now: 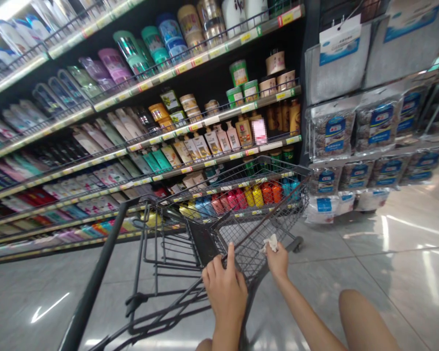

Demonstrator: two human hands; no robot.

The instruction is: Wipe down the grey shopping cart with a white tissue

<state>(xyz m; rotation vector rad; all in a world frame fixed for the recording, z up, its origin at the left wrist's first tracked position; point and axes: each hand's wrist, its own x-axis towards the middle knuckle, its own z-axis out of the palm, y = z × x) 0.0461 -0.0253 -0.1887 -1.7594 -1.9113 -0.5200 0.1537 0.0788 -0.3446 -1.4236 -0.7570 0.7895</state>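
Note:
A dark grey wire shopping cart (205,241) stands tilted across my view, its basket showing no goods. My left hand (225,287) rests on the cart's near side rim, its fingers curled over the rail and the index finger pointing forward. Just to the right, my right hand (277,263) is closed on a crumpled white tissue (270,243), held at the outer side of the basket. The cart's push handle (95,278) runs along the left, with neither hand on it.
Shelves (142,141) packed with bottles and jars fill the far side behind the cart. On the right hang packs of steel-wool scrubbers (331,134) and grey cloths (338,73). Shiny grey floor tiles (398,273) lie below. My bare knee (366,319) shows at lower right.

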